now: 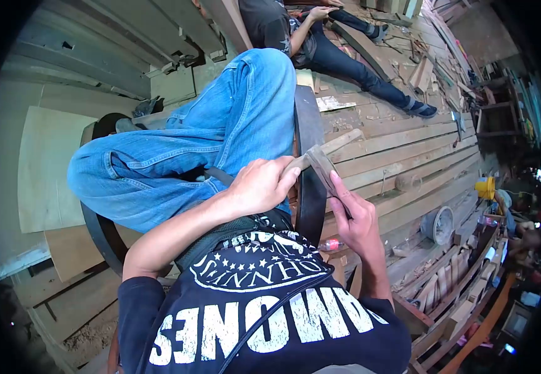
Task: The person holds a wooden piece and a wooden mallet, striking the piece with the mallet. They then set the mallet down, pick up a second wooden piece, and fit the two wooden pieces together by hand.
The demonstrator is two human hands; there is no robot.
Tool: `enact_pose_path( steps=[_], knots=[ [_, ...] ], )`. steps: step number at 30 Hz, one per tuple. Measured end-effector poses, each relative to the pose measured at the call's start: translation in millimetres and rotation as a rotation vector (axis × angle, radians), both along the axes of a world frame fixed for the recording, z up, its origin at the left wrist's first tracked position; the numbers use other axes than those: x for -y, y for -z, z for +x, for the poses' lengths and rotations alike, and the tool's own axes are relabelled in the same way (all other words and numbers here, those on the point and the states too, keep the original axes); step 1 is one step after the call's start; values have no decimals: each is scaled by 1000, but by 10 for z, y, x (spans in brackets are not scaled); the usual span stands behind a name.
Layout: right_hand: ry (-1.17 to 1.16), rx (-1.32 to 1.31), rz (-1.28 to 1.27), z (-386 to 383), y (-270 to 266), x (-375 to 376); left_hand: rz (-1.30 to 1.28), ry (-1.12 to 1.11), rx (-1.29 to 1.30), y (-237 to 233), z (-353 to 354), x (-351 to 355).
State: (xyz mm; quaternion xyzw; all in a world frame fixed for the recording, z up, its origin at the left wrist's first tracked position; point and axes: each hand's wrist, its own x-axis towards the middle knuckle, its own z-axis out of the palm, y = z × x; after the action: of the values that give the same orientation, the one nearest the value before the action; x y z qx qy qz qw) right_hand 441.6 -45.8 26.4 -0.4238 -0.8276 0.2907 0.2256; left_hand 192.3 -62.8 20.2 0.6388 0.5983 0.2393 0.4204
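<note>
My left hand (pixel 263 185) is closed around the near end of a narrow wooden stick (pixel 343 141), held over my lap. The stick points away to the upper right. My right hand (pixel 356 215) grips a flat grey-brown strip (pixel 322 166), thumb and fingers on its lower end. This strip crosses over the stick just past my left fingertips; its material I cannot tell. Beneath the hands runs a dark curved band (pixel 310 118), beside my legs in blue jeans (pixel 245 112).
Another person (pixel 320 47) sits on the floor ahead, forearms over the legs. Slatted boards (pixel 401 149) stretch to the right, with wood scraps (pixel 423 75) beyond. A white bucket (pixel 437 224), a yellow bucket (pixel 485 187) and a red-labelled bottle (pixel 331 245) stand or lie at right. Plywood sheets (pixel 49 168) lean at left.
</note>
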Motion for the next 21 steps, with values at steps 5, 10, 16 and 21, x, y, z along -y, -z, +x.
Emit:
enact_pose_path(
  steps=[5, 10, 16, 21],
  knots=[
    [109, 133, 46, 81, 45, -28, -36, -10, -60, -26, 2, -9],
    [14, -60, 27, -1, 40, -2, -18, -18, -56, 23, -54, -32],
    [153, 7, -39, 8, -6, -169, -67, -25, -31, 71, -85, -82],
    [246, 7, -204, -168, -162, -249, -37, -19, -54, 71, -74, -55]
  ],
)
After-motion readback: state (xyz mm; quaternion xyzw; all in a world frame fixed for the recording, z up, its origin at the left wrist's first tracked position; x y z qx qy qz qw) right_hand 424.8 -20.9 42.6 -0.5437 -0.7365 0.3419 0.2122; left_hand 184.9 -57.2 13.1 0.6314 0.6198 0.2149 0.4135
